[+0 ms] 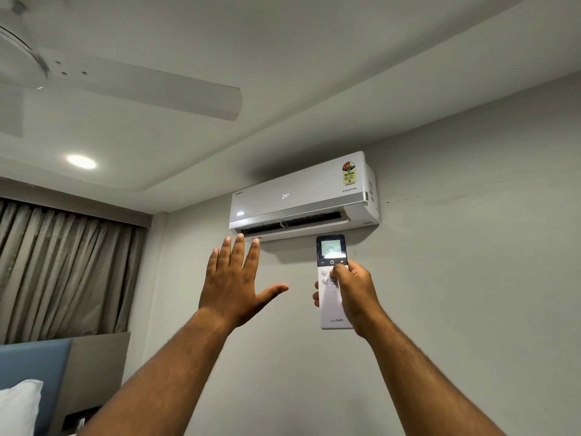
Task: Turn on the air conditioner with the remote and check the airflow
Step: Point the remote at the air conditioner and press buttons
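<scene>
A white wall-mounted air conditioner (pixel 301 193) hangs high on the grey wall. Its front shows 24° and its bottom louvre stands open. My left hand (pixel 234 281) is raised flat with fingers spread, palm facing the unit, fingertips just under the left end of the louvre. My right hand (pixel 355 294) grips a white remote (pixel 331 297) upright below the unit's right half. The remote's lit screen reads 24. My thumb rests on the buttons under the power key.
A white ceiling fan (pixel 125 80) hangs at the upper left, with a lit round ceiling lamp (pixel 81 161) below it. Beige curtains (pixel 63 265) cover the left wall. A blue headboard (pixel 34 366) and a white pillow (pixel 19 407) sit at the lower left.
</scene>
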A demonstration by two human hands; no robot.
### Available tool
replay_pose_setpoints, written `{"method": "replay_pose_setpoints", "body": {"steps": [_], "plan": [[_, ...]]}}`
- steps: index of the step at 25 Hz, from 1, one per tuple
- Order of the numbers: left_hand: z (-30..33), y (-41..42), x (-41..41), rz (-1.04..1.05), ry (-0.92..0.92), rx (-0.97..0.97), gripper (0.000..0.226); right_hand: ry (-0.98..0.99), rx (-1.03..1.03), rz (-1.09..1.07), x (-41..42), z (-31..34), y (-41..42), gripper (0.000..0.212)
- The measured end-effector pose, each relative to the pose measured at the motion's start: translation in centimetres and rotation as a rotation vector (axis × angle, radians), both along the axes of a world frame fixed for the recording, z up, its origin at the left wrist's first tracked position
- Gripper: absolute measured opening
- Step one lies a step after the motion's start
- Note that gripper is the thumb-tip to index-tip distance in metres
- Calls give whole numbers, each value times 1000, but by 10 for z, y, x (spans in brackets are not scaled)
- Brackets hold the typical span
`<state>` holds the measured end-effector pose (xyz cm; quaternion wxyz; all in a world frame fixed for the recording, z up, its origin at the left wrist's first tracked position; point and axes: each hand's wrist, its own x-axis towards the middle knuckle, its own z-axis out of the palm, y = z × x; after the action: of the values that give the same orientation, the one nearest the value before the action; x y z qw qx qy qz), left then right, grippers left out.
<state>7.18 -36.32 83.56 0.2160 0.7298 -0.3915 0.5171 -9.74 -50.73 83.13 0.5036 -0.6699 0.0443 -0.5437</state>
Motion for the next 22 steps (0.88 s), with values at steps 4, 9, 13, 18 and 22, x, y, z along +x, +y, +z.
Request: {"method": "replay_pose_setpoints", "body": {"steps": [4,9,13,18,22], "plan": [[0,0,0,-4,-1,3,111,-11,4,0,-1,0,-1,6],[0,2,-2,-1,-2,4,111,-12,7,13,1,0,0,6],[0,3,-4,-4,0,3,111,-10,8,15,3,-1,1,6],[0,5,-3,-7,6,-1,111,0,18,11,5,-4,1,8],[0,6,-2,3,5,-2,111,4,24,18,6,-6,1,8]]}}
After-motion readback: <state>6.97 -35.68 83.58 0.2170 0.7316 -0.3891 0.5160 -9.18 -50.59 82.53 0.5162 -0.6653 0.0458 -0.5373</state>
